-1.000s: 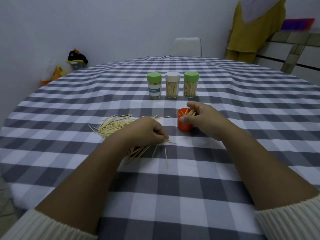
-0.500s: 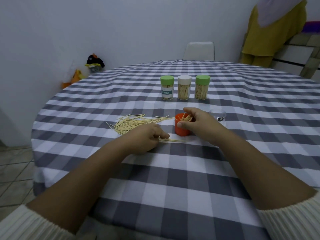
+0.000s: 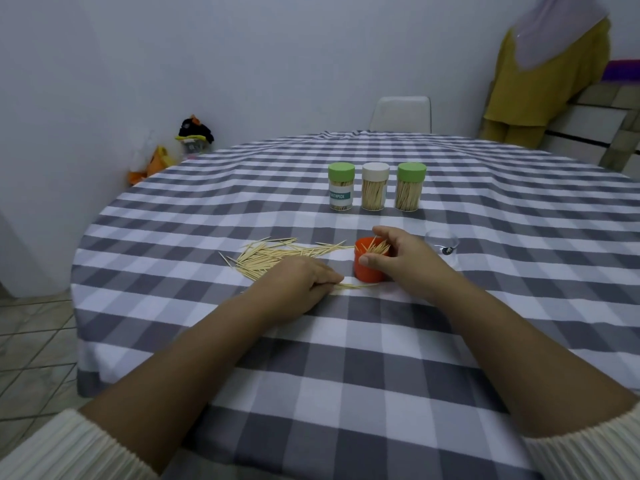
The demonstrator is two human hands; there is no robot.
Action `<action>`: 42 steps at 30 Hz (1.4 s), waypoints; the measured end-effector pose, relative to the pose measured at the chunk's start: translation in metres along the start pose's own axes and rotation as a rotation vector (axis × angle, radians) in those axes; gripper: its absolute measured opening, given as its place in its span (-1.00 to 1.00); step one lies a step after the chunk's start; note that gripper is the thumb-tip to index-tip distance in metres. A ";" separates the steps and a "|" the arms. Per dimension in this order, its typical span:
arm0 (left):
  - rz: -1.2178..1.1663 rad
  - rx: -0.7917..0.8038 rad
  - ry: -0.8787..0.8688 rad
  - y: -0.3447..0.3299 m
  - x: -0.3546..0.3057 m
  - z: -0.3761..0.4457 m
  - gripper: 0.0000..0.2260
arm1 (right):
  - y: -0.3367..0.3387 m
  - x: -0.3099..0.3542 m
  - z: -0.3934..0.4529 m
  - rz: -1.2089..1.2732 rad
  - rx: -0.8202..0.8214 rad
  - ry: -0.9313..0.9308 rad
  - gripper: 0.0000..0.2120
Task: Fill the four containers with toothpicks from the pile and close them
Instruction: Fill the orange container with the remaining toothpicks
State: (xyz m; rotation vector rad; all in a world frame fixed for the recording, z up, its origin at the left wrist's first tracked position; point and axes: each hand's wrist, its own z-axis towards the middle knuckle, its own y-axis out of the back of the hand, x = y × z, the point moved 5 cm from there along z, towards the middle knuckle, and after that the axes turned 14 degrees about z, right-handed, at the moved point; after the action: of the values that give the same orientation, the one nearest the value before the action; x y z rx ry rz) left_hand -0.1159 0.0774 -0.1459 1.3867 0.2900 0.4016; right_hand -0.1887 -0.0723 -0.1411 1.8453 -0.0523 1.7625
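Near the middle of the frame, on the grey-and-white checked tabletop [image 3: 346, 375], the right hand [image 3: 405, 261] curls round an open orange plastic container [image 3: 369, 268], its fingers over the toothpicks sticking out of it. Just left, the left hand [image 3: 298, 285] pinches a few toothpicks against the cloth beside the scattered pile of wooden toothpicks [image 3: 273, 256]. Higher up stand three filled, capped clear containers [image 3: 375, 191] in a row. A clear lid [image 3: 441, 241] lies right of the orange one.
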 end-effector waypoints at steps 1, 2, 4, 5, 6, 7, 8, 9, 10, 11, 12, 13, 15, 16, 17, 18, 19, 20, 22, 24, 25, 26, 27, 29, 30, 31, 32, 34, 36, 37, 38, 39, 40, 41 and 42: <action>-0.006 -0.004 -0.017 0.000 -0.004 0.003 -0.71 | 0.000 0.000 0.000 -0.002 -0.003 0.002 -0.38; -0.004 0.000 -0.031 -0.001 -0.008 0.006 -0.71 | 0.000 0.000 0.001 -0.004 -0.008 0.002 -0.38; 0.031 0.003 -0.046 -0.003 -0.012 0.015 -0.71 | 0.002 -0.001 0.002 -0.013 -0.027 -0.005 -0.38; 0.055 -0.002 -0.046 -0.004 -0.012 0.019 -0.71 | 0.003 -0.001 0.002 -0.020 -0.045 -0.013 -0.38; 0.075 -0.009 -0.041 -0.006 -0.011 0.024 -0.71 | 0.005 -0.002 0.003 -0.026 -0.066 -0.021 -0.38; 0.095 -0.012 -0.031 -0.007 -0.010 0.028 -0.70 | 0.008 -0.002 0.004 -0.030 -0.089 -0.030 -0.38; 0.115 -0.012 -0.014 -0.009 -0.007 0.033 -0.70 | 0.010 -0.002 0.004 -0.034 -0.108 -0.038 -0.38; 0.133 -0.013 0.009 -0.010 -0.003 0.037 -0.69 | 0.011 -0.003 0.005 -0.036 -0.122 -0.045 -0.38; 0.149 -0.017 0.035 -0.012 0.002 0.041 -0.69 | 0.012 -0.003 0.005 -0.036 -0.129 -0.048 -0.38; 0.164 -0.022 0.062 -0.013 0.007 0.045 -0.69 | 0.012 -0.003 0.006 -0.036 -0.132 -0.049 -0.38; 0.173 -0.025 0.092 -0.013 0.012 0.048 -0.69 | 0.012 -0.003 0.006 -0.037 -0.131 -0.047 -0.38; 0.173 -0.022 0.121 -0.014 0.017 0.050 -0.70 | 0.012 -0.003 0.006 -0.042 -0.129 -0.043 -0.38; 0.146 -0.034 0.159 -0.013 0.023 0.055 -0.70 | 0.012 -0.003 0.007 -0.049 -0.124 -0.035 -0.38; 0.122 -0.046 0.174 -0.013 0.024 0.058 -0.69 | 0.011 -0.003 0.008 -0.050 -0.121 -0.032 -0.38; 0.101 -0.044 0.191 -0.012 0.024 0.061 -0.65 | 0.011 -0.002 0.008 -0.051 -0.117 -0.029 -0.38; 0.086 -0.016 0.206 -0.013 0.025 0.064 -0.61 | 0.010 -0.002 0.008 -0.054 -0.114 -0.028 -0.38; 0.081 0.031 0.212 -0.015 0.026 0.067 -0.60 | 0.010 -0.002 0.008 -0.059 -0.111 -0.027 -0.38; 0.088 0.084 0.209 -0.017 0.026 0.070 -0.61 | 0.010 -0.002 0.008 -0.063 -0.108 -0.026 -0.38; 0.110 0.156 0.197 -0.018 0.028 0.073 -0.64 | 0.010 -0.002 0.008 -0.062 -0.103 -0.028 -0.38; 0.120 0.181 0.190 -0.014 0.029 0.074 -0.68 | 0.010 -0.002 0.008 -0.059 -0.098 -0.029 -0.39; 0.139 0.193 0.185 -0.012 0.029 0.074 -0.70 | 0.010 -0.002 0.008 -0.059 -0.095 -0.027 -0.39; 0.177 0.214 0.179 -0.011 0.029 0.075 -0.70 | 0.009 -0.001 0.007 -0.060 -0.090 -0.024 -0.39; 0.231 0.238 0.173 -0.010 0.028 0.076 -0.68 | 0.008 -0.001 0.007 -0.060 -0.084 -0.021 -0.40; 0.357 0.272 0.154 -0.013 0.025 0.076 -0.62 | 0.005 0.000 0.006 -0.054 -0.069 -0.018 -0.39; 0.413 0.266 0.132 -0.014 0.022 0.075 -0.61 | 0.004 0.000 0.006 -0.051 -0.063 -0.019 -0.39; 0.459 0.241 0.104 -0.015 0.018 0.074 -0.62 | 0.004 0.001 0.005 -0.049 -0.056 -0.021 -0.38; 0.489 0.202 0.079 -0.016 0.015 0.072 -0.64 | 0.003 0.001 0.005 -0.049 -0.049 -0.023 -0.36; 0.490 0.134 0.065 -0.015 0.013 0.068 -0.65 | 0.002 0.001 0.005 -0.053 -0.031 -0.033 -0.31; 0.435 0.093 0.091 -0.015 0.014 0.063 -0.61 | 0.001 0.000 0.005 -0.055 -0.016 -0.045 -0.26; 0.388 0.062 0.117 -0.014 0.015 0.061 -0.59 | 0.002 0.000 0.005 -0.050 -0.013 -0.048 -0.26; 0.329 0.015 0.150 -0.012 0.017 0.060 -0.59 | 0.002 -0.001 0.005 -0.042 -0.011 -0.048 -0.25; 0.260 -0.043 0.196 -0.009 0.018 0.058 -0.59 | 0.002 -0.001 0.005 -0.036 -0.008 -0.046 -0.25; 0.180 -0.104 0.260 -0.005 0.021 0.057 -0.58 | 0.001 0.000 0.005 -0.032 -0.005 -0.045 -0.24; 0.093 -0.162 0.335 -0.001 0.025 0.055 -0.58 | 0.000 0.000 0.005 -0.030 0.000 -0.045 -0.24; -0.011 -0.221 0.408 0.004 0.028 0.053 -0.60 | -0.001 0.000 0.005 -0.031 0.005 -0.045 -0.24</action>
State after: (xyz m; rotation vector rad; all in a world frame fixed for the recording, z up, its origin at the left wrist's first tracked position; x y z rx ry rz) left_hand -0.0683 0.0427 -0.1323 1.0788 0.5688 0.6883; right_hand -0.1835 -0.0740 -0.1417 1.8791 -0.0372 1.7018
